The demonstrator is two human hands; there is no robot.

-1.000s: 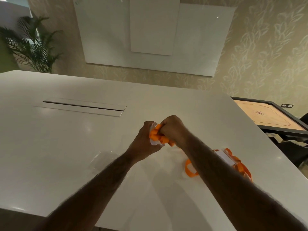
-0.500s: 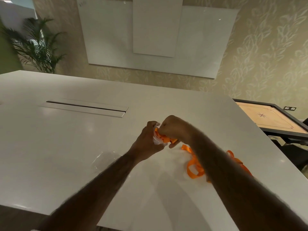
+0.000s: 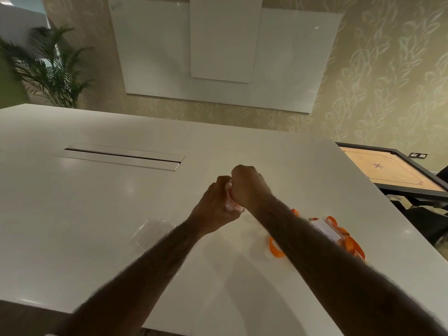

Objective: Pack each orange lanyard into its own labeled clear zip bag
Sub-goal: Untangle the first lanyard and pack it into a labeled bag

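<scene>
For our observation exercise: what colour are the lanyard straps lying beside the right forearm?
Orange. The flat fabric lanyard straps show best in the head view.

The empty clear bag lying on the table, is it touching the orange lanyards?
Apart. The head view shows bare table between the empty clear bag and the orange lanyards.

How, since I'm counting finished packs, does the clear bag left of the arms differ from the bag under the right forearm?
The left bag lies flat and looks empty; the right bag is bunched with orange lanyard. The right bag shows a white label; none shows on the left bag. The left bag lies fully in view; the right forearm covers part of the right bag. Both rest unheld on the white table.
</scene>
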